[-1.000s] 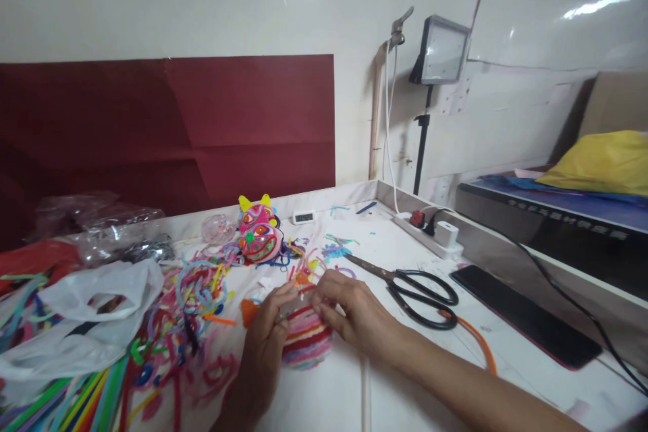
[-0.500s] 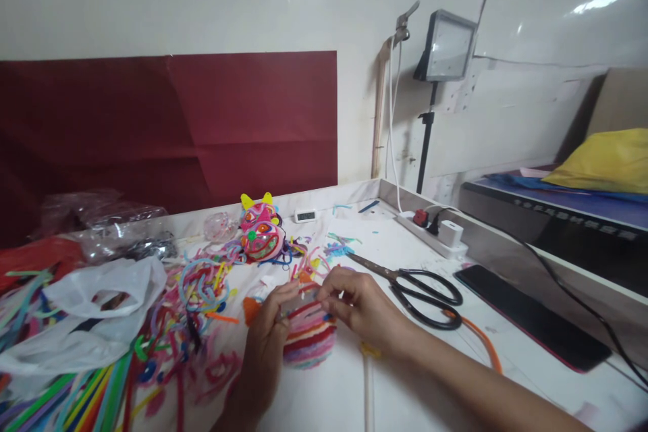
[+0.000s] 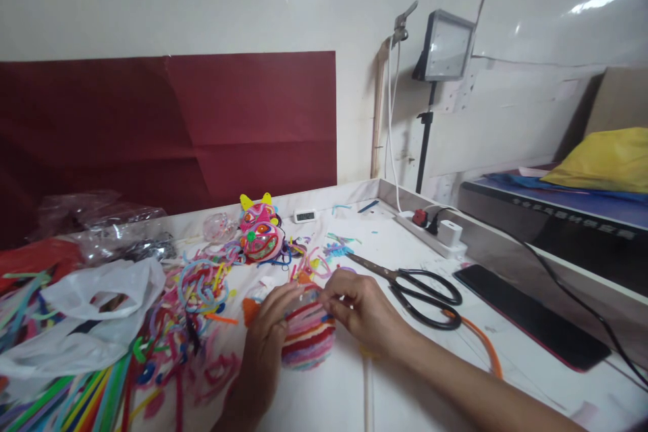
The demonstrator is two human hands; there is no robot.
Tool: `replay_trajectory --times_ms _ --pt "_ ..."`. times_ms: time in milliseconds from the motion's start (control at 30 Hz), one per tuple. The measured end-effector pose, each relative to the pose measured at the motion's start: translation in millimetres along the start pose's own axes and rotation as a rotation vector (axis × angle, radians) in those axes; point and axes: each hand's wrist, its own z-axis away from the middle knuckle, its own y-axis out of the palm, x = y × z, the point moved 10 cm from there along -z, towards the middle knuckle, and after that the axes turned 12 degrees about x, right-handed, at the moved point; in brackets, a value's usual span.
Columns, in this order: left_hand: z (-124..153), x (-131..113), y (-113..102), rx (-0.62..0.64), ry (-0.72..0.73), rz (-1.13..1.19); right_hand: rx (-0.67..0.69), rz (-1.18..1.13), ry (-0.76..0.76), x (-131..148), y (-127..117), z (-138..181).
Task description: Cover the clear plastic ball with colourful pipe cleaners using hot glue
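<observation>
A rounded craft piece [image 3: 308,343] covered in striped pink, red, orange and purple fuzzy stems lies on the white table in front of me. Its upper part looks bare and clear, and orange tips stick out at its top and left. My left hand [image 3: 271,327] is closed along its left side, gripping it. At the upper right edge my right hand [image 3: 357,304] pinches with thumb and fingers; whatever lies between the fingertips is too small to make out. Black-handled scissors [image 3: 405,283] rest just right of my right hand.
Behind stand two colourful animal-face figures [image 3: 262,241]. Tangled pipe cleaners [image 3: 197,290] and a white plastic bag [image 3: 101,290] cover the left. To the right are a phone [image 3: 531,316], a power strip [image 3: 430,235] with cables and an orange stem [image 3: 480,344]. A raised rim [image 3: 314,192] borders the table.
Both hands stay at the craft piece. The fingers of my left hand have shifted slightly up and over its top; my right-hand pinch has moved a little at the upper right edge.
</observation>
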Motion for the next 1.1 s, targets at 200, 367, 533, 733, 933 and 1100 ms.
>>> replay_trajectory --times_ms 200,367,533,733,933,1100 --pt "0.7 2.8 0.0 0.007 -0.006 -0.009 -0.043 0.033 -0.015 1.0 -3.0 2.5" --pt "1.5 0.8 -1.9 -0.014 0.004 -0.013 -0.061 0.080 -0.149 12.9 0.5 9.3" --pt "1.2 12.1 -3.6 0.004 -0.020 -0.012 -0.096 0.097 -0.214 12.5 1.5 14.7" --pt "-1.2 36.3 -5.2 0.071 -0.006 -0.016 -0.130 0.109 -0.176 6.6 0.0 17.1" --pt "-0.4 32.6 -8.1 0.016 -0.001 -0.014 -0.143 0.064 -0.090 1.3 -2.6 15.8" --pt "-1.7 36.9 -5.2 0.094 0.002 -0.015 -0.106 -0.055 0.032 -8.5 -4.0 12.1"
